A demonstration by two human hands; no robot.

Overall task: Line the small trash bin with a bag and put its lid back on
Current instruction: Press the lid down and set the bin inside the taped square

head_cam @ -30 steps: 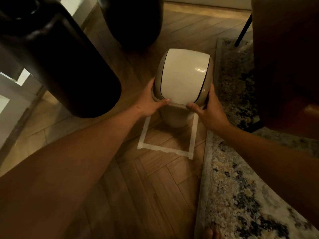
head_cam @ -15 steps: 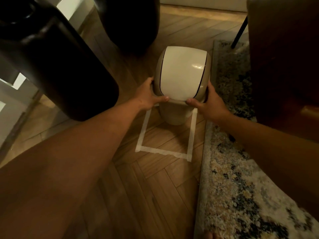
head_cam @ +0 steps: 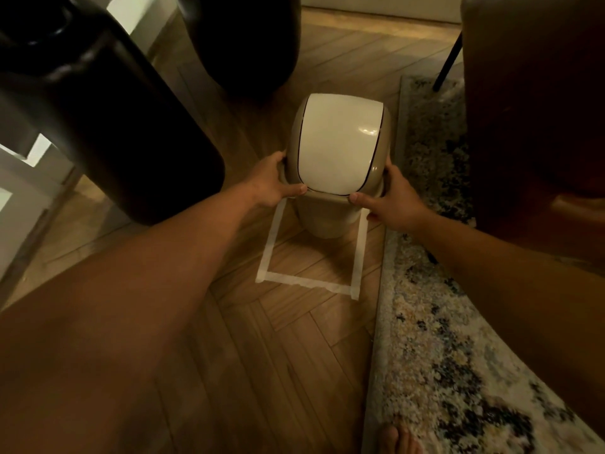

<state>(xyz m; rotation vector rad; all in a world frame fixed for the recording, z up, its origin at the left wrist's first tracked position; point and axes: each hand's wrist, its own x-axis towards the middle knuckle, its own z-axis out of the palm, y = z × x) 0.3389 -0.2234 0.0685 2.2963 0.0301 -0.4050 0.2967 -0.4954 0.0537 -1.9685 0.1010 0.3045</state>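
A small beige trash bin [head_cam: 324,219] stands on the wooden floor inside a square of white tape [head_cam: 306,281]. Its domed lid [head_cam: 339,144], beige with a white swing flap, sits on top of the bin. My left hand [head_cam: 270,183] grips the lid's left lower edge, thumb along the front rim. My right hand [head_cam: 391,199] grips the right lower edge the same way. No bag shows anywhere; the bin's inside is hidden by the lid.
A large dark rounded object [head_cam: 108,106] looms at the left and another [head_cam: 244,37] behind the bin. A patterned rug [head_cam: 432,339] runs along the right, with a brown chair [head_cam: 537,109] on it. A bare toe [head_cam: 393,437] shows at the bottom edge.
The view has shifted slightly. Both hands stay clamped on the lid's sides, with the thumbs a little closer together along the front rim.
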